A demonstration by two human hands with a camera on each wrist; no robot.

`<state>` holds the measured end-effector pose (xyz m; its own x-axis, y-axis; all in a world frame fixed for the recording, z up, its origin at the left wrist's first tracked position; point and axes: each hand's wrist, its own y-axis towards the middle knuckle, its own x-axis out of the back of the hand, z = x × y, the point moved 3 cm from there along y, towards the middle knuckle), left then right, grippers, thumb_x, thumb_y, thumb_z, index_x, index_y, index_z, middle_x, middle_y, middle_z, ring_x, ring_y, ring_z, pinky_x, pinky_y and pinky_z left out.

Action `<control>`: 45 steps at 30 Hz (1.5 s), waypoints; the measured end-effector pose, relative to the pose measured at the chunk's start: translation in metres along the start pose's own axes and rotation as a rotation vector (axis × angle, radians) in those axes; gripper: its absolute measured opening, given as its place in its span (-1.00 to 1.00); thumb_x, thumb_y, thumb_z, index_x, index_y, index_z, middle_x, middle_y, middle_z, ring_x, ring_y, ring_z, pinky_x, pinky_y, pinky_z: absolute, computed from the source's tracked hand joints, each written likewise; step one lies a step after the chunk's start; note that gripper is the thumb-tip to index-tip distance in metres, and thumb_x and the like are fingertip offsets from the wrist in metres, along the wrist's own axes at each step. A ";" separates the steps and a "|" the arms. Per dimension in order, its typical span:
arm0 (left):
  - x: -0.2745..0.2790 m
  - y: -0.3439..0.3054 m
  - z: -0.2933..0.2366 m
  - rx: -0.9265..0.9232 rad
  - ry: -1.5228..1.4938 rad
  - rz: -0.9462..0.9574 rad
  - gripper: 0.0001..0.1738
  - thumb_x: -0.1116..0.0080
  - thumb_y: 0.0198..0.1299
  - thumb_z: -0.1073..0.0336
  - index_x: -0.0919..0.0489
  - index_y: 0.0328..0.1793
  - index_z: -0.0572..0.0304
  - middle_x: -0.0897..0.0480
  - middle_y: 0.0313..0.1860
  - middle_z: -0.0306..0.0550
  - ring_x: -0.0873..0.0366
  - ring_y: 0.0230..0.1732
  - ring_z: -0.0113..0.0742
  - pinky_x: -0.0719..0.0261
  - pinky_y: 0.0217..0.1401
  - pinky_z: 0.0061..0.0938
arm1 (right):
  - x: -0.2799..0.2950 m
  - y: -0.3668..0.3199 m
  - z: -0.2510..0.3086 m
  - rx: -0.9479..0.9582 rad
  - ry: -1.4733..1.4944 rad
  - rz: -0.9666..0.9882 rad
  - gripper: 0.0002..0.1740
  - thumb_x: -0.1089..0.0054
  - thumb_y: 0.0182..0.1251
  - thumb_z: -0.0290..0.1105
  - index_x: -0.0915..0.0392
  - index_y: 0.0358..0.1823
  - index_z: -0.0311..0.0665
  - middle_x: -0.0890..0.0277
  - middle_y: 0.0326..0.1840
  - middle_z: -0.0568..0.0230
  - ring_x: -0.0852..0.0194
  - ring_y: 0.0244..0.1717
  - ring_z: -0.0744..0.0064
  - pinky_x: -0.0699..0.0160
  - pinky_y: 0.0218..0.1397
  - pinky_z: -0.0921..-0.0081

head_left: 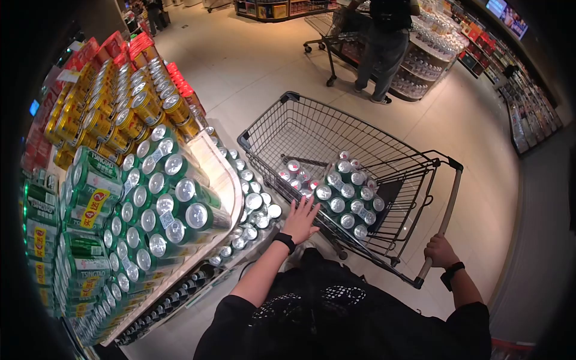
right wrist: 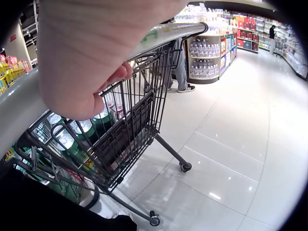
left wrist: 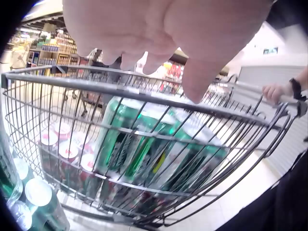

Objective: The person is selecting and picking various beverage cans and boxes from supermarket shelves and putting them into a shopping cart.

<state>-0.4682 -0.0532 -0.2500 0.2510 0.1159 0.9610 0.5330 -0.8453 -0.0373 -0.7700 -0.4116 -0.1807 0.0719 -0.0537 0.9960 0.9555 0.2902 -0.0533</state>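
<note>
My left hand (head_left: 300,221) is at the near side rim of the shopping cart (head_left: 360,125), fingers spread, holding nothing. In the left wrist view its palm and fingers hang above the wire rim. My right hand (head_left: 441,251) grips the cart's handle (head_left: 451,207), and in the right wrist view its fingers curl round the bar. Inside the basket lies a pack of green beer cans (left wrist: 137,137) with silver tops. Beside it sit some cans with red marks on their tops (left wrist: 69,153), seen through the wire.
A stand to the left bears stacked green Tsingtao cans (head_left: 153,198) and yellow cans (head_left: 129,117), with more cans on a lower level (head_left: 255,207). Ahead, a person (head_left: 384,48) stands near another cart (head_left: 329,45) and shelves of bottles (head_left: 420,66). Tiled floor (right wrist: 231,159) lies right of my cart.
</note>
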 end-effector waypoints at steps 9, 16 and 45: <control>-0.043 0.016 -0.009 -0.047 0.055 0.056 -0.14 -0.10 0.17 -0.22 -0.32 0.39 0.33 -0.35 0.42 0.02 -0.08 0.54 -0.02 0.18 0.58 0.08 | -0.017 -0.057 0.018 -0.060 -0.037 0.216 -0.89 -0.22 -0.14 -0.36 -0.46 -0.69 -0.09 -0.42 -0.63 0.45 -0.44 -0.37 0.37 -0.41 -0.08 0.41; -0.044 0.025 -0.009 -0.025 0.065 0.171 -0.06 -0.13 0.15 -0.25 -0.25 0.44 0.36 -0.46 0.29 0.10 -0.33 0.35 0.01 0.06 0.53 0.10 | -0.007 -0.032 0.014 -0.290 0.183 0.495 -0.88 -0.30 -0.06 -0.39 -0.58 -0.44 -0.17 -0.56 -0.43 0.31 -0.53 -0.23 0.27 -0.44 0.07 0.39; -0.123 0.095 -0.050 1.199 -1.263 -0.126 -0.66 -0.17 0.07 0.26 -0.66 -0.06 0.30 -0.66 -0.07 0.12 -0.64 -0.05 0.03 -0.53 0.06 -0.23 | -0.153 0.311 -0.090 -0.419 1.727 -0.129 -0.60 -0.37 0.13 -0.55 -0.25 -0.59 -0.06 -0.30 -0.55 0.59 -0.18 -0.49 0.73 -0.15 -0.37 0.69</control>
<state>-0.4886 -0.1732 -0.3579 0.2751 0.9383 0.2097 0.7016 -0.0468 -0.7110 -0.4578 -0.3995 -0.3561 -0.0761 -0.9787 -0.1906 0.9609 -0.0209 -0.2762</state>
